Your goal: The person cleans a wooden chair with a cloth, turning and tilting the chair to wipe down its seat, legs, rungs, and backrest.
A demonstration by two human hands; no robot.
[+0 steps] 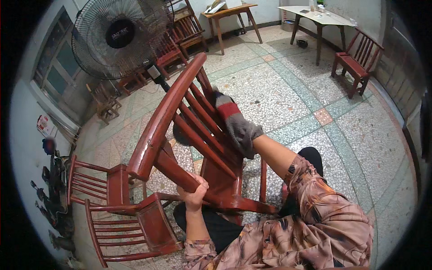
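Observation:
A red-brown wooden chair [168,108] is tilted in front of me, its curved top rail towards the fan and its slatted back facing up. My left hand [195,193] is wrapped around the near side post of the backrest, low down by the seat. A grey knitted sock [236,130] with a red band is pulled over my right hand, hiding its fingers. That covered hand lies against the far side of the backrest, beside the far post and slats. Its tip looks blurred. The chair seat [216,179] shows partly behind the slats.
Two red wooden chairs [157,226] [118,189] lie close on my left. A black pedestal fan [121,37] stands beyond the top rail. Farther off are a wooden table [229,9], a white-topped table [320,16] and a small red chair [354,64] on the terrazzo floor.

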